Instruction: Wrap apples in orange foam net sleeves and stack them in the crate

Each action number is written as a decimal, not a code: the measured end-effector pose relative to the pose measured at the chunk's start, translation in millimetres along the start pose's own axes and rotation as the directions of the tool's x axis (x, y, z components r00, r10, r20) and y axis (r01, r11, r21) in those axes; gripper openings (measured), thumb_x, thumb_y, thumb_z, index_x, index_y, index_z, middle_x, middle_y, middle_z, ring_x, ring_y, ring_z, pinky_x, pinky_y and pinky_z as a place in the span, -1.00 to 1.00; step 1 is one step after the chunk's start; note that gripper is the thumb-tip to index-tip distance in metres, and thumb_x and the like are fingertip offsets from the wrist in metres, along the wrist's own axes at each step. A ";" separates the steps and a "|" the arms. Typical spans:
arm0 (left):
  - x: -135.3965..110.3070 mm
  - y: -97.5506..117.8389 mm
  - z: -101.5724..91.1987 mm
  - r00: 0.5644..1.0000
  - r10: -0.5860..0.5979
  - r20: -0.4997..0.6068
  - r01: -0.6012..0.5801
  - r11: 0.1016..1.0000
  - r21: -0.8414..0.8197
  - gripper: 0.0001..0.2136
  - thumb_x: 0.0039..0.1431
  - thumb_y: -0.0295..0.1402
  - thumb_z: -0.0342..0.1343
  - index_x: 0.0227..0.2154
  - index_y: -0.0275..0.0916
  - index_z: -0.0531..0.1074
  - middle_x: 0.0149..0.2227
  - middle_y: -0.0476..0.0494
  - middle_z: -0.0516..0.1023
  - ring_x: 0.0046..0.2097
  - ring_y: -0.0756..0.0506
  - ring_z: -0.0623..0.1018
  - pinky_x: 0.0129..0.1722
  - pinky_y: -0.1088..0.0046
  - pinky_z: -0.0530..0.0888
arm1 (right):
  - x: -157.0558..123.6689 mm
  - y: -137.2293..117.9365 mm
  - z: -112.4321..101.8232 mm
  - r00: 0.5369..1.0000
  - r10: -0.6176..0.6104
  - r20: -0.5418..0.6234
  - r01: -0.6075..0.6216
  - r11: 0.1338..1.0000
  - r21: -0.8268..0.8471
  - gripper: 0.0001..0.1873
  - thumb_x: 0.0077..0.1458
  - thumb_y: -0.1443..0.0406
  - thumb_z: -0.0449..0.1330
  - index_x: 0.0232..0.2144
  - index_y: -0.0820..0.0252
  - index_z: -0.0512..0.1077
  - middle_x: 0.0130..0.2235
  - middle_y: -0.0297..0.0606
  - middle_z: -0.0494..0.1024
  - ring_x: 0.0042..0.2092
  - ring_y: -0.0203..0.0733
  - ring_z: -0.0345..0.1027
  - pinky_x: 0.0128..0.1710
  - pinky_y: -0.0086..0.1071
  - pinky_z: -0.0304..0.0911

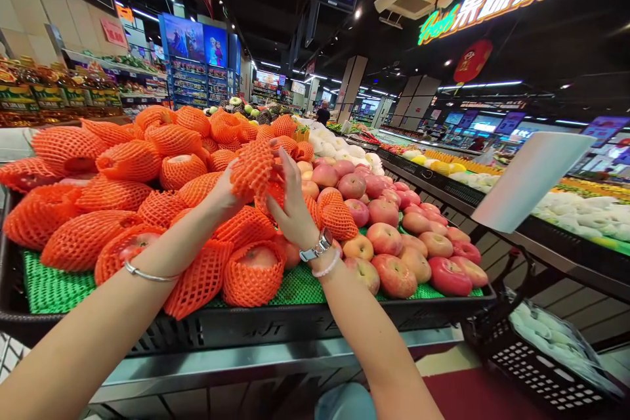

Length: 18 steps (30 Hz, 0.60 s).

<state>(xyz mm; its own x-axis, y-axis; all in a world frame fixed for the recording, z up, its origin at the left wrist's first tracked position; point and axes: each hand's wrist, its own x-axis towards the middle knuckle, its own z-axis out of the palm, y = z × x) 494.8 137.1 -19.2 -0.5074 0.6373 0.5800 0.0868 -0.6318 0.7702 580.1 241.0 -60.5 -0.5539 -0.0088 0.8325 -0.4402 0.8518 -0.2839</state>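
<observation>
Left hand (227,195) around netted apple (252,169), right hand (291,209) open-fingered beside it, above supermarket fruit tray (246,325).

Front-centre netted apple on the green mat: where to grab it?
Probably the net-covered belly of the netted apple, coming from above and the front. Its net opens upward, baring skin on top; other nets crowd its left and back, while the green mat toward the tray rim shows bare.
</observation>
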 end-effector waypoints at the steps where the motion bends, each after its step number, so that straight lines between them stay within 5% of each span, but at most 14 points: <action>1: 1.1 -1.4 -2.4 1.000 0.006 -0.011 -0.006 1.000 -0.006 -0.63 -0.03 -0.26 0.26 -0.11 -0.16 0.50 -0.02 -0.13 0.56 -0.10 -0.12 0.58 -0.21 0.41 0.54 | -0.9 -0.8 1.8 1.000 0.020 0.005 -0.020 1.000 -0.016 -0.26 0.33 0.05 -0.11 0.36 -0.12 -0.45 0.44 -0.24 -0.28 0.46 -0.16 -0.42 0.39 0.01 -0.07; 5: 6.8 -7.6 -13.2 0.992 0.008 -0.125 -0.012 0.999 -0.033 -0.63 -0.04 -0.23 0.25 -0.12 -0.16 0.47 0.02 -0.11 0.52 -0.08 -0.06 0.55 -0.15 0.42 0.52 | -4.3 -4.0 10.4 0.972 0.097 0.216 -0.098 0.995 -0.008 -0.23 0.32 0.04 -0.12 0.39 0.13 -0.35 0.45 -0.09 -0.39 0.46 -0.05 -0.56 0.38 0.03 -0.06; 9: 11.5 -8.1 -19.2 0.969 -0.012 -0.247 0.013 1.000 0.003 -0.66 -0.12 -0.24 0.24 -0.23 -0.24 0.46 -0.12 -0.11 0.55 -0.18 -0.04 0.53 -0.15 0.39 0.50 | -5.4 -9.0 12.7 0.906 0.152 0.396 -0.115 0.986 -0.118 -0.20 0.27 0.11 -0.02 0.39 0.28 -0.26 0.42 0.07 -0.15 0.32 0.12 0.13 0.23 0.06 0.21; 11: 13.2 -8.9 -22.1 0.958 -0.045 -0.285 0.050 0.999 0.010 -0.69 -0.13 -0.24 0.23 -0.28 -0.26 0.45 -0.23 -0.10 0.56 -0.24 -0.05 0.53 -0.18 0.37 0.50 | -4.6 -12.9 7.3 0.918 0.221 0.330 -0.158 0.965 -0.208 -0.34 0.27 0.13 0.00 0.33 0.28 0.06 0.29 0.10 0.26 0.10 0.12 0.41 0.06 0.03 0.34; 13: 15.2 -11.8 -25.6 0.946 -0.063 -0.318 0.077 0.997 0.031 -0.72 -0.16 -0.24 0.24 -0.35 -0.27 0.45 -0.35 -0.07 0.54 -0.32 -0.05 0.51 -0.25 0.39 0.48 | -2.6 -16.5 -4.6 0.940 0.284 0.187 -0.232 0.938 -0.258 -0.55 0.28 0.13 -0.04 0.02 0.24 0.46 -0.09 -0.01 0.62 -0.15 0.01 0.52 -0.11 -0.10 0.39; 16: 19.4 -17.6 -30.1 0.926 -0.043 -0.375 0.079 0.994 0.081 -0.74 -0.27 -0.30 0.33 -0.45 -0.27 0.47 -0.46 -0.01 0.52 -0.35 -0.04 0.48 -0.31 0.45 0.45 | 4.0 -15.1 -38.3 0.944 0.313 -0.106 -0.329 0.922 -0.202 -0.53 0.27 0.09 -0.05 -0.43 0.19 0.54 -0.52 -0.25 0.55 -0.45 -0.23 0.41 -0.33 -0.33 0.32; 18: 22.2 -19.7 -31.2 0.907 -0.028 -0.421 0.063 0.996 0.070 -0.76 -0.31 -0.37 0.34 -0.49 -0.28 0.47 -0.47 0.01 0.52 -0.34 -0.04 0.48 -0.28 0.48 0.46 | 9.8 -5.6 -71.6 0.897 0.339 -0.283 -0.387 0.912 -0.134 -0.60 0.22 0.09 0.01 -0.43 0.19 0.52 -0.57 -0.33 0.49 -0.51 -0.29 0.35 -0.35 -0.36 0.30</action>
<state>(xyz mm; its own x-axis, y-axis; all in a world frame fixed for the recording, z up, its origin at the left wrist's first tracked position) 455.0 150.0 -29.8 -0.8235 0.4095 0.3928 0.1146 -0.5580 0.8219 627.7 273.7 -16.7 -0.4463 0.4295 0.7851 -0.0920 0.8507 -0.5176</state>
